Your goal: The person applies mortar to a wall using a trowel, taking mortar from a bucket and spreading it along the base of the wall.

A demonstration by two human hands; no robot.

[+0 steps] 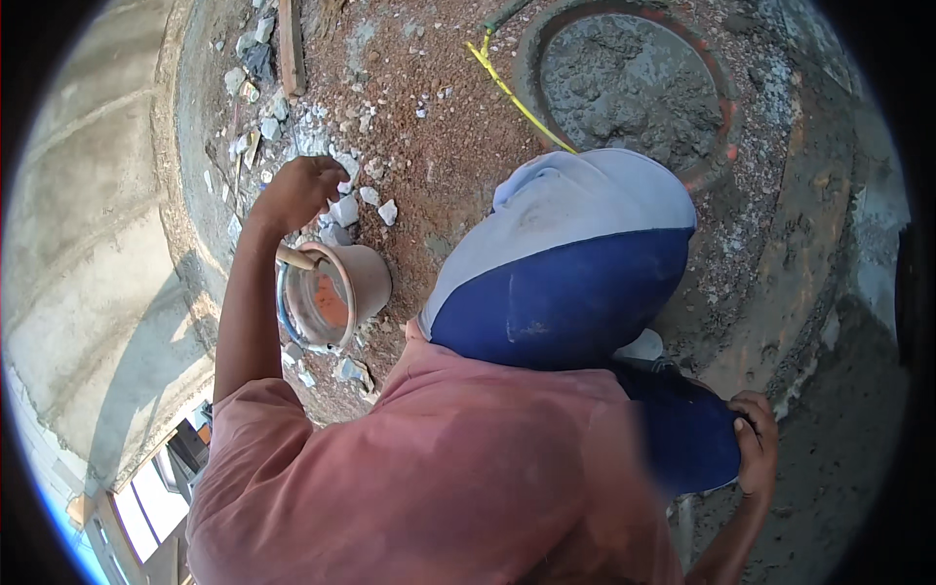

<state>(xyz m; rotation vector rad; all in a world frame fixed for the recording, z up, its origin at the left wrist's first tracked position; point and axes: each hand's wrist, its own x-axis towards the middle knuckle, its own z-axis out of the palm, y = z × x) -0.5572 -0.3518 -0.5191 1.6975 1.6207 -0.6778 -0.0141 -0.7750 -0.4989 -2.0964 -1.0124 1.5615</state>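
My left hand [304, 190] is held out at the left above pale broken stones [344, 209], its fingers loosely bent and apart, nothing seen in them. Just below it a tilted, mortar-stained bucket [370, 283] shows an orange patch inside. A wooden handle [295, 257] leans over its rim; the tool's other end is hidden. My right hand [756, 444] rests at the right against dark blue cloth [692, 434] over my bent leg, fingers curved over its edge. A big blue and white cloth-covered shape [565, 263], seemingly my other knee, fills the middle.
A round tub [531, 83] full of wet grey mortar [624, 88] stands at the far right. A yellow strip [522, 105] runs beside it to a green hose. Gravelly soil [419, 146], a wooden plank [291, 49] and rubble lie at the far left, beside a concrete wall [88, 244].
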